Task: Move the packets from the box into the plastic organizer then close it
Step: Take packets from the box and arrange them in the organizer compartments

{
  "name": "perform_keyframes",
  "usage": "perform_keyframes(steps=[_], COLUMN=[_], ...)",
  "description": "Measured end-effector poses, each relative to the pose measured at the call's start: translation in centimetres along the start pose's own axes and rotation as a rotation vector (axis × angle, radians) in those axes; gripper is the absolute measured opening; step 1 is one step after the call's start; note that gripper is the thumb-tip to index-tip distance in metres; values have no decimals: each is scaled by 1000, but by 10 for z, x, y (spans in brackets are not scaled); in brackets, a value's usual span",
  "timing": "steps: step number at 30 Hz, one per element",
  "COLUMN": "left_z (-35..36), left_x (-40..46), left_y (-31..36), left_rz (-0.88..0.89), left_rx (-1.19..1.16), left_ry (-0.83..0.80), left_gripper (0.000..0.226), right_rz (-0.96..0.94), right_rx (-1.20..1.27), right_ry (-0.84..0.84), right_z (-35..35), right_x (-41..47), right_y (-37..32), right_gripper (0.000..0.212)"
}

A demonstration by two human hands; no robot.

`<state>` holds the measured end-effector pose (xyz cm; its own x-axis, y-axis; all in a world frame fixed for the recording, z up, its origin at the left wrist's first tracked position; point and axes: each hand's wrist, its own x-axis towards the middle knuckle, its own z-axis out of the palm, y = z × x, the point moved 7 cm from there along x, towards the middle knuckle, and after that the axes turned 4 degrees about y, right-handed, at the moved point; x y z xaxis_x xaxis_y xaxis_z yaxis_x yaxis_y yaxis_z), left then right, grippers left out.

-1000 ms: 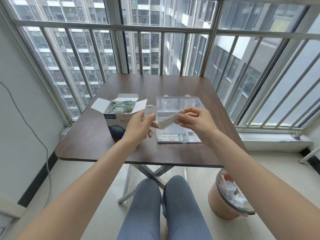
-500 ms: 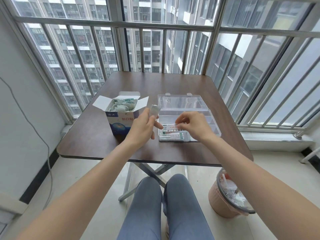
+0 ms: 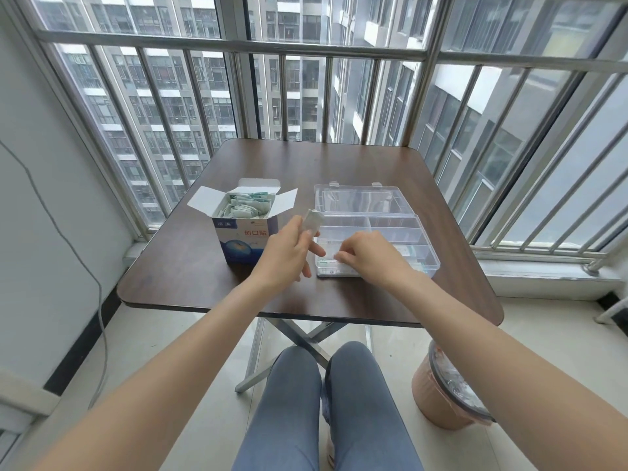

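Head view: 2 hands over a brown table [image 3: 339, 164]
Left hand [image 3: 285, 253]: pinches white packets [image 3: 313, 223] beside the box [image 3: 243, 237]
Right hand [image 3: 368, 254]: fingers curled, pressing a packet [image 3: 331, 262] into the organizer [image 3: 401, 229]

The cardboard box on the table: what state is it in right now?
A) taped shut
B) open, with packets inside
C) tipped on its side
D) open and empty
B: the cardboard box stands upright with its flaps spread and packets heaped inside.

The box [image 3: 245, 240] front reads "创口贴" in red
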<state>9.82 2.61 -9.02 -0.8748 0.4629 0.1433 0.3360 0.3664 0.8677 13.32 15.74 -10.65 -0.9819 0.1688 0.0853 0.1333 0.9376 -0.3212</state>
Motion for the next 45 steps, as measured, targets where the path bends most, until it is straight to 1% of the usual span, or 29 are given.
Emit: perform_keyframes(steps=[2,5,9,12,15,17,18,20,21,23,25,27,29,30,31,33,35,37,39,42,44,45], left_z=[-1,-3,-4,-3,-2,1,3,8,11,18,26,28,28,29,29,24,19,18,20,28,32,34], left_x=[0,-1,-1,-2,-2,-3,-3,-2,-2,-1,0,1,3,4,6,12,17,20,22,22,24,25], left_y=[0,-2,-2,-1,2,3,5,8,10,14,14,13,18,20,20,17,16,17,14,10,8,8], left_rz=[-7,-13,-24,-28,-5,12,18,35,45,60,56,21,31,52,64,56,79,109,113,107,117,129], left_rx=[-2,-11,-26,-42,-34,-28,-37,-57,-54,-7,50,54,50,67,105,198,228,251,294,417,490,520], left_ry=[-5,-1,4,-12,-45,-73,-88,-109,-121,-162,-215,-235,-252,-265,-260,-178,-74,-30,-37,-74,-104,-128], left_gripper=[17,18,17,15,12,10,9,9,9,14,27,39,39,36,34,31,28,20,16,14,15,15], right_rz=[-3,-18,-52,-50,13,95,153,270,316,349,339,305,273,262,259,263,255,223,184,172,154,138], right_rx=[-37,-55,6,111,312,540,687,965,1054,1138,1169,1170,1142,1117,1093,1040,911,712,525,333,194,120], right_ry=[-36,-33,-41,-5,90,182,187,82,16,-42,-31,-10,7,13,17,41,87,137,160,143,112,98], right_z=[3,4,6,-1,-17,-29,-31,-28,-26,-24,-23,-23,-23,-24,-23,-25,-28,-31,-30,-25,-23,-22], right_x=[-2,-5,-5,-6,-10,-11,-12,-13,-15,-18,-17,-15,-14,-14,-13,-11,-9,-6,-3,-3,-5,-5], right_y=[-4,-8,-13,-9,2,11,16,18,17,13,13,14,16,17,19,23,27,30,31,31,27,24], right_gripper=[37,42,41,40,35,35,35,38,40,41,36,26,7,3,9,14,7,3,5,10,5,6])
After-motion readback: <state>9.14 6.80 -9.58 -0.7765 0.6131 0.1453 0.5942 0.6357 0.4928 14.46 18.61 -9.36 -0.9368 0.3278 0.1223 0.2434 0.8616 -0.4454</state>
